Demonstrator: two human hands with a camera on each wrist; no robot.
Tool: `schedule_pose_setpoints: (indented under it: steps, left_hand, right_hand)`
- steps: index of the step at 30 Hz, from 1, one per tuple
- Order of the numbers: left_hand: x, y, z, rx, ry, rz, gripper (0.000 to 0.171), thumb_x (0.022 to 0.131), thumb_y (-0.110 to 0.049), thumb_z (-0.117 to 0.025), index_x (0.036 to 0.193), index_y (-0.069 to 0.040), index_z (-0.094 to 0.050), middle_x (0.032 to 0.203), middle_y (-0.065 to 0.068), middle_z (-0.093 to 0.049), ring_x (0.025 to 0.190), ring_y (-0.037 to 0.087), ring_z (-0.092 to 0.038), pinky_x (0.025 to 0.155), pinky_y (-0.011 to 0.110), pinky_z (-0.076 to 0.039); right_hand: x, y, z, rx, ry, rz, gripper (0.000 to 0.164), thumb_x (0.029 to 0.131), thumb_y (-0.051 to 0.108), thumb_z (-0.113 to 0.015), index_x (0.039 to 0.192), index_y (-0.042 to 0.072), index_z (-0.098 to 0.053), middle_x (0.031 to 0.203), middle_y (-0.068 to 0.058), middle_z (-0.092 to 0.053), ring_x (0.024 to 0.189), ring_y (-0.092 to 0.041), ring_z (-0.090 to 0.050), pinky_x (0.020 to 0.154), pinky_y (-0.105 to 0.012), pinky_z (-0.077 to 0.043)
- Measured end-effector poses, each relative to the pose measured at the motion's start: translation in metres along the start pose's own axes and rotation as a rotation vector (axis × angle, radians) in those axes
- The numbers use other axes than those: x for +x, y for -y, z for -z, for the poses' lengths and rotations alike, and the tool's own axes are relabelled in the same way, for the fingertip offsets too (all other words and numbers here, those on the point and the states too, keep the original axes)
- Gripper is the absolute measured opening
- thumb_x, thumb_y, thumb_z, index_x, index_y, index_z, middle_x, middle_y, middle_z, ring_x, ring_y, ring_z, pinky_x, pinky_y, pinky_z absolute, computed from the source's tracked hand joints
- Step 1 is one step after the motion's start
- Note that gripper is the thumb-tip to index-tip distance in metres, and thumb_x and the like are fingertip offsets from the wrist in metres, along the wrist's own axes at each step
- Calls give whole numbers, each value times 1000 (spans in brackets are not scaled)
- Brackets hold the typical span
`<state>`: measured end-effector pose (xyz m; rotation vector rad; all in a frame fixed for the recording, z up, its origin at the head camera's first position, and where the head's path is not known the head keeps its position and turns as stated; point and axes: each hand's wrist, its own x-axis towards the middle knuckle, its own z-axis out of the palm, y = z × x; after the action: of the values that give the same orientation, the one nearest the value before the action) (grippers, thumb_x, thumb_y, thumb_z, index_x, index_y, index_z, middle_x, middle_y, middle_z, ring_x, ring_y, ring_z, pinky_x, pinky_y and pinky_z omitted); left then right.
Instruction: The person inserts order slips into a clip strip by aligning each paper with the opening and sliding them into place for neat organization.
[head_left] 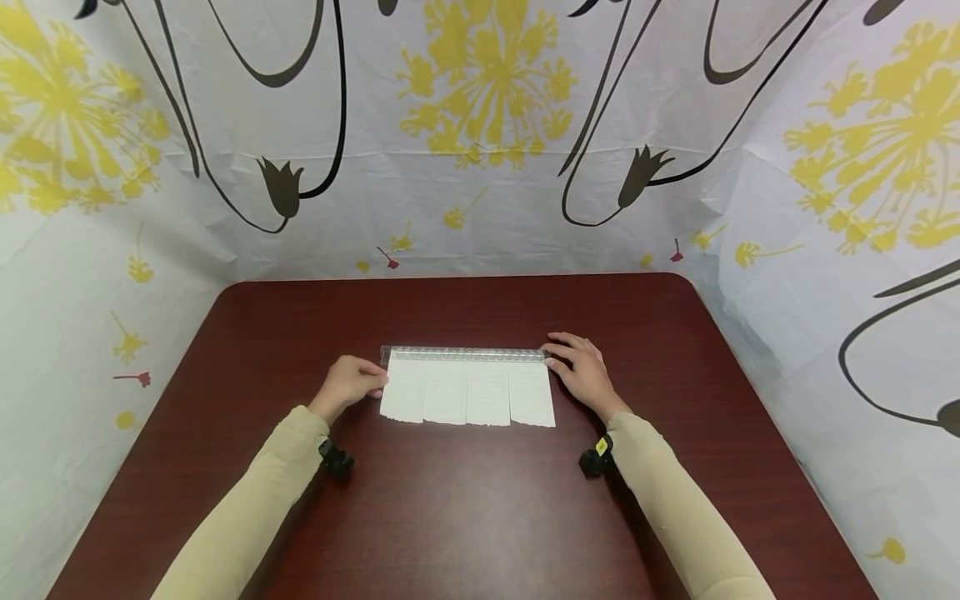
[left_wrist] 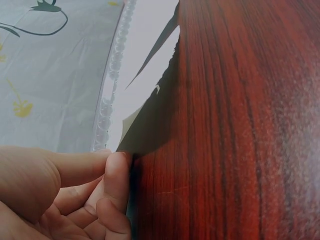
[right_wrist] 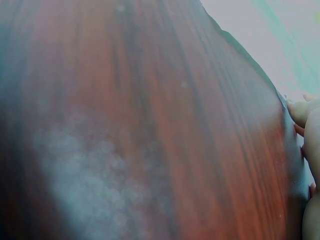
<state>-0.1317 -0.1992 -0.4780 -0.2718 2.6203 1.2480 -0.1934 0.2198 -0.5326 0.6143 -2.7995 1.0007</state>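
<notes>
In the head view a white paper sheet (head_left: 446,392), split into several side-by-side strips with ragged lower ends, lies near the middle of the table. A clear plastic ruler (head_left: 468,355) runs along its upper edge. My left hand (head_left: 351,385) pinches the sheet's left edge between thumb and forefinger. In the left wrist view the paper (left_wrist: 147,15) stands a little off the wood and casts a shadow. At the ruler's right end, my right hand (head_left: 583,372) rests with fairly straight fingers touching it. The right wrist view shows only part of that hand (right_wrist: 311,130), at the right edge.
A dark red-brown wooden table (head_left: 480,508) with rounded far corners bears the paper. White cloth (head_left: 525,225) with yellow and grey flower prints hangs behind it and at both sides. Each wrist wears a small black camera, the left one (head_left: 337,458) beside the sleeve cuff.
</notes>
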Motion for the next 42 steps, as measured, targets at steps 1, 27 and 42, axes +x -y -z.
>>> schedule_pose_setpoints:
  steps: [1,27,42]
  left_hand:
    - [0,0,0,-3,0,-1,26,91,-13,-69,109,5,-72,103,21,-75,70,10,-73,75,26,-56]
    - [-3,-2,-4,1,-25,-16,24,90,-16,-70,107,1,-73,97,17,-77,70,10,-72,77,28,-56]
    - [-10,-8,5,87,-116,-234,19,94,-17,-67,104,-3,-74,91,14,-77,74,18,-72,63,24,-51]
  right_hand:
    - [0,0,0,1,0,1,34,99,26,-59,131,16,-65,148,-8,-51,143,-32,-39,123,-60,-14]
    - [-1,-4,2,-21,0,-1,35,99,25,-60,132,14,-64,148,-9,-51,141,-33,-41,122,-60,-15]
    - [5,-8,14,48,83,-22,48,99,33,-59,145,19,-51,155,-13,-42,146,-38,-33,119,-65,-18]
